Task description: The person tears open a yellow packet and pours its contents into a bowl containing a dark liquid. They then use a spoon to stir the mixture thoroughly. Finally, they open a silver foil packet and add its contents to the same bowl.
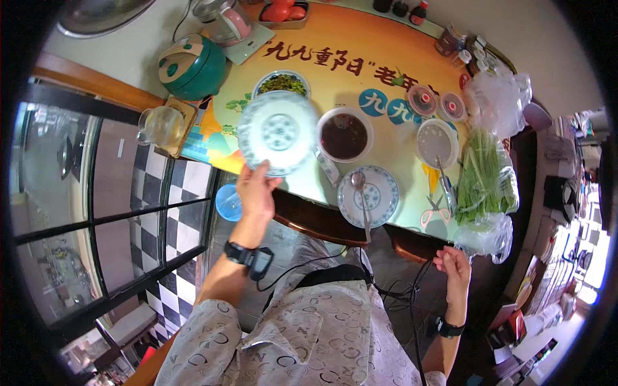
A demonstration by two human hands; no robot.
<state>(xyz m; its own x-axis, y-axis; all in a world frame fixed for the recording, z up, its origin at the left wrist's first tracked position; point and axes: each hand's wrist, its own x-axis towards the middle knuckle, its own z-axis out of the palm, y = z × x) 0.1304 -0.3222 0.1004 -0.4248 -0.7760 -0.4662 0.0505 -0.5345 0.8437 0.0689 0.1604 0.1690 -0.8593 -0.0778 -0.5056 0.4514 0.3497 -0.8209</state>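
Observation:
My left hand (259,190) grips the near rim of a blue-and-white plate (280,132), held above the table's left part; it partly covers a bowl of chopped green food (284,83). Just right of it stands a white bowl of dark liquid (344,136). At the front edge, a patterned plate (381,193) carries a metal spoon (363,198). My right hand (454,263), fingers curled and holding nothing I can make out, is off the table's front edge, near a clear plastic bag (485,236). Pink-handled scissors (428,217) lie left of leafy greens (483,178).
A bowl of cloudy liquid (437,140) with a utensil stands by two lidded containers (423,99). At the back left are a green appliance (193,67), a scale (251,43) and a tray of red produce (285,13). A glass pitcher (164,126) stands at the left edge; cables hang below the table.

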